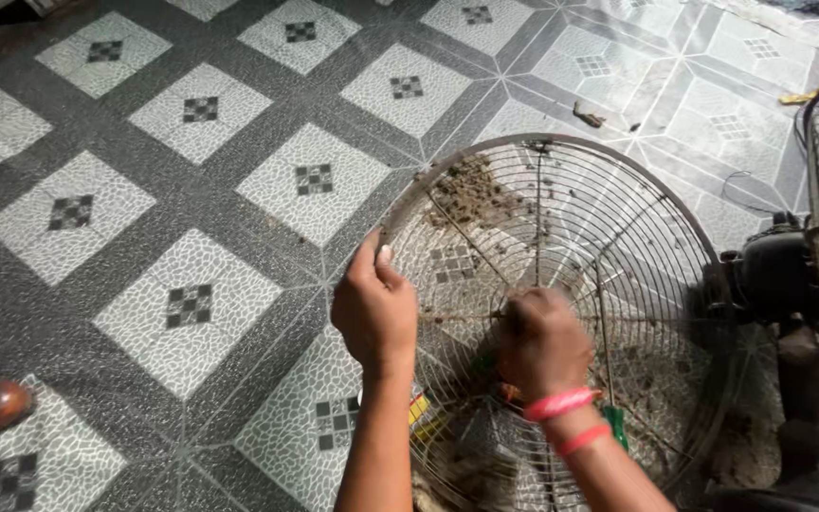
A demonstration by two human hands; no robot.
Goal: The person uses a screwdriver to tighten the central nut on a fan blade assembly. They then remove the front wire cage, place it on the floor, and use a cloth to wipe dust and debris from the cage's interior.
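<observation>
- Floor [191,180]: grey-and-white diamond tiles with small checkered centres; debris lies far right.
- Grille [618,284], round wire and dusty, stands over the tiles, beside a fan motor [774,275].
- Left hand [373,308] fingers pinch the grille's rim.
- Right hand [542,341] is fisted at the hub, blurred.

The round wire fan guard [561,284] is dusty and rusty, held tilted above the tiled floor; dirt clumps cling near its 11 o'clock rim.
</observation>
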